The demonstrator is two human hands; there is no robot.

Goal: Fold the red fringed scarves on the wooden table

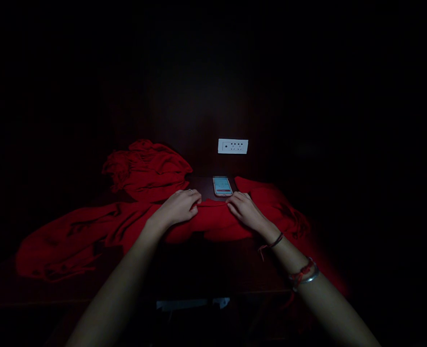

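Observation:
A long red cloth [90,236] lies crumpled across a dark table, bunched high at the back left and trailing off to the right. My left hand [179,206] is closed on a fold of the cloth near the middle. My right hand [245,210] pinches the same fold a short way to the right. Between and just behind the hands lies a phone [222,185] with its screen lit. My right wrist wears thread bands and a metal bangle.
A white wall socket plate [232,146] sits on the dark wall behind the phone. The table's front edge [199,294] runs across below my forearms, with something pale under it. The room around is very dark.

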